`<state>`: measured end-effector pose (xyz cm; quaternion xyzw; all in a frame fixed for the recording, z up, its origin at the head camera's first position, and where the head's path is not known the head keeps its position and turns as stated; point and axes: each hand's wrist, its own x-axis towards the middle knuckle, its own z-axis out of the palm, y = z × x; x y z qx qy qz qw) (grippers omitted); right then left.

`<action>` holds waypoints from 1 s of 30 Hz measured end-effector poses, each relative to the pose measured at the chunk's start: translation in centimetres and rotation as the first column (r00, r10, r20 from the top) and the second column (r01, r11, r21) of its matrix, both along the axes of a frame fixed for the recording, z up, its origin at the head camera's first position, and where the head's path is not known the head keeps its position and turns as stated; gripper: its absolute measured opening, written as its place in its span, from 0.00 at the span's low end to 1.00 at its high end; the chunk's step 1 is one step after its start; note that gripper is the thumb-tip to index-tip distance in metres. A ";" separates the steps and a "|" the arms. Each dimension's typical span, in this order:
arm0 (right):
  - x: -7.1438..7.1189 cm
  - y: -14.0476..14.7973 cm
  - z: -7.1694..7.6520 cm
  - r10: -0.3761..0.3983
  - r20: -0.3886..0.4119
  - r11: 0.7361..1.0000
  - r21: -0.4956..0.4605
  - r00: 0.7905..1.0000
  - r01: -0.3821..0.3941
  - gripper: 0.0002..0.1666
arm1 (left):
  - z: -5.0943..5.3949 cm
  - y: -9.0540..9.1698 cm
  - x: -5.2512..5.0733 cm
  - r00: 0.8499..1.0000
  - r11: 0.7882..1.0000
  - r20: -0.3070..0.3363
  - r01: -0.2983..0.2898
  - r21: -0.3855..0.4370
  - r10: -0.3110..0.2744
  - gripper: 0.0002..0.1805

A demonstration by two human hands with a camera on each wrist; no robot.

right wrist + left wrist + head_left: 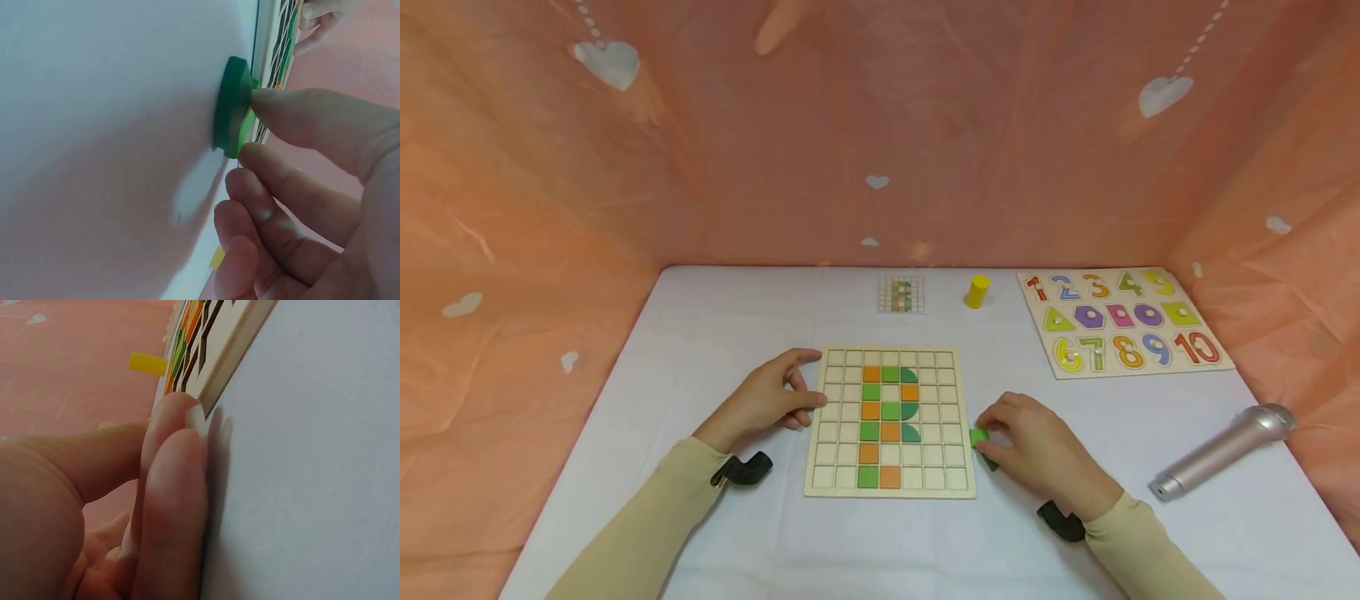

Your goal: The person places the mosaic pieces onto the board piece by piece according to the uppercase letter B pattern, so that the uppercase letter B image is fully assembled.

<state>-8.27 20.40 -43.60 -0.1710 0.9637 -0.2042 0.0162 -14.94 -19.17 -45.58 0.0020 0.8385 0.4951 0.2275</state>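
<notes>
A wooden grid board (925,493) lies flat, with orange and green square tiles and dark green rounded tiles in its middle columns. At its left edge is my left hand (763,400), the index finger reaching the upper corner and the thumb touching the side. Just off the board's right edge, my right hand (1037,446) pinches a light green square tile (977,436) between thumb and index finger. Close under that thumb lies a dark green tile with a curved side (230,103), partly covering the light green one in the right wrist view.
Behind the board lie a small pattern card (902,295) and an upright yellow cylinder (977,292). A number and shape puzzle board (1120,335) is at the back right. Nearer on the right rests a pink microphone (1217,452). Orange cloth (775,208) encloses the table.
</notes>
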 end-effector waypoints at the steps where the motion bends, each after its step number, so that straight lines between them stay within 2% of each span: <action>1: -0.1 0.0 0.0 -0.003 0.005 1.000 -0.001 1.000 0.003 0.11 | 0.0 0.0 0.0 1.000 1.000 0.000 0.000 0.000 0.000 0.44; 12: -0.5 0.6 0.2 -0.034 0.054 0.999 0.001 0.998 0.034 0.11 | 0.1 0.2 -0.1 1.000 1.000 -0.008 0.018 0.025 -0.018 0.45; 19: -0.7 0.5 0.3 -0.034 0.018 0.999 0.016 0.999 0.034 0.12 | 0.3 0.1 -0.2 1.000 0.999 -0.008 0.015 0.029 -0.015 0.44; 23: -0.8 -0.3 0.5 -0.012 0.012 1.000 0.008 1.000 0.012 0.12 | 0.2 0.0 -0.1 1.000 1.000 -0.013 0.017 0.016 -0.017 0.44; 30: -0.5 -3.0 0.8 0.072 -0.013 0.997 0.005 0.997 -0.072 0.12 | 0.2 0.0 0.1 1.000 1.000 -0.020 0.024 0.017 -0.024 0.44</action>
